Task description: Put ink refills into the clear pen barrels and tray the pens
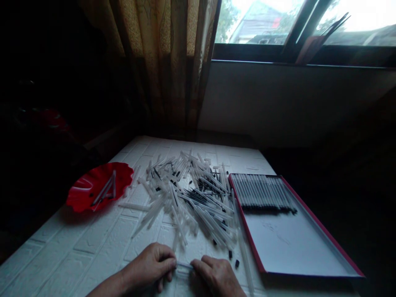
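Left hand (162, 266) and right hand (213, 272) grips clamp opposite ends of a thin clear plastic tube (185, 265) over the white brick-patterned desk (103, 241), apparently steadying it. Heaped translucent plastic tubes (213, 225) lie ahead, likely for reach.

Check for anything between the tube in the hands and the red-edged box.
Low clutter: from the held tube, past the right hand, two loose black pieces and another long clear tube lie on the table, before the raised left rim of the box.

Dk wall (262, 97) w/ brt window (262, 24) above, curtain (170, 62) on L.
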`<action>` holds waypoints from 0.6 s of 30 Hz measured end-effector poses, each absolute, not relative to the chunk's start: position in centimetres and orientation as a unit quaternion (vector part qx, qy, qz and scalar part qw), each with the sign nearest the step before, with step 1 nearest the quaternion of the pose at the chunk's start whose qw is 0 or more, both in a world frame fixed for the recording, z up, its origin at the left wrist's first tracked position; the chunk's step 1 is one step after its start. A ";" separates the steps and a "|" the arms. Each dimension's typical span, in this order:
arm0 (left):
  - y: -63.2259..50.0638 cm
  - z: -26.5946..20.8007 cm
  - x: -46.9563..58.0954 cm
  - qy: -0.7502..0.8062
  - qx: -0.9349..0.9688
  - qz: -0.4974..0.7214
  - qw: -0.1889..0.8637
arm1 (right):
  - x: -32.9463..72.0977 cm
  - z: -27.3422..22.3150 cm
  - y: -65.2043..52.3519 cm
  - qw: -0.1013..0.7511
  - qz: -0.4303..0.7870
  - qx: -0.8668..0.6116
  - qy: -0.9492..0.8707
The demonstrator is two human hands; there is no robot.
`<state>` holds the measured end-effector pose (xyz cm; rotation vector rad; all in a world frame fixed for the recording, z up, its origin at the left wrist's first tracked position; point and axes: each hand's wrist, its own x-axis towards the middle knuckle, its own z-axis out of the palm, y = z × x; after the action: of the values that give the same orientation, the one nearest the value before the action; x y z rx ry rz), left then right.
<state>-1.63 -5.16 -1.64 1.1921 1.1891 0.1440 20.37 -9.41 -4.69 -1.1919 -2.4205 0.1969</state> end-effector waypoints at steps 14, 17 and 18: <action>-4.8 -2.7 -2.1 0.514 0.512 0.116 0.678 | 25.9 -2.2 -9.5 0.355 0.127 -0.534 -0.757; -4.7 -3.8 -2.2 0.525 0.501 0.124 0.677 | 31.8 0.5 -7.4 0.414 0.083 -0.628 -0.654; -4.7 -4.2 -2.2 0.525 0.500 0.124 0.677 | 33.9 1.3 -6.4 0.428 0.050 -0.680 -0.593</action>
<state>-2.24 -4.71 -4.18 1.1232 1.1801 0.2793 33.91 -6.45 1.28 -1.6982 -1.4808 0.1259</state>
